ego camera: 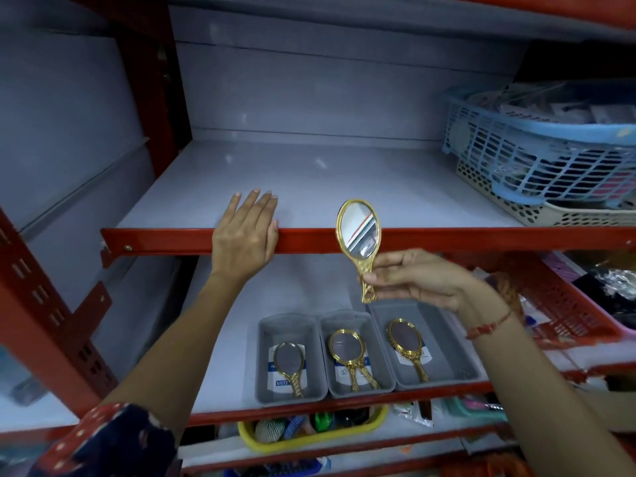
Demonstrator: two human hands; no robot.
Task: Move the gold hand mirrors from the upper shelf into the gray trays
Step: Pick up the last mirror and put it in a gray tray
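Hard to make out: contents of the blue basket (537,139) at the right of the upper shelf (309,180), blurred and cut off by the frame edge; same for the beige basket (550,215) beneath it. Labels under the mirrors in the trays only partly readable. Items in the yellow bin (309,438) below half hidden by the shelf rail.

Left hand (246,235) laid flat over the red front edge of the upper shelf, palm down, fingers (254,201) together and extended, gripping nothing. Right hand (420,280) raised in front of that edge, thumb and fingertips pinched on the handle of a gold mirror (359,232), held upright with the glass facing the camera. Red thread band (488,327) round the right wrist; patterned sleeve (110,442) on the left arm.

On the lower shelf (220,339), three gray trays side by side, touching: left tray (265,366) with one gold mirror (289,363), middle tray (327,370) seemingly with two overlapping, judging by two handles (361,376), right tray (457,356) with one (406,342). All lying flat, handles toward the camera.
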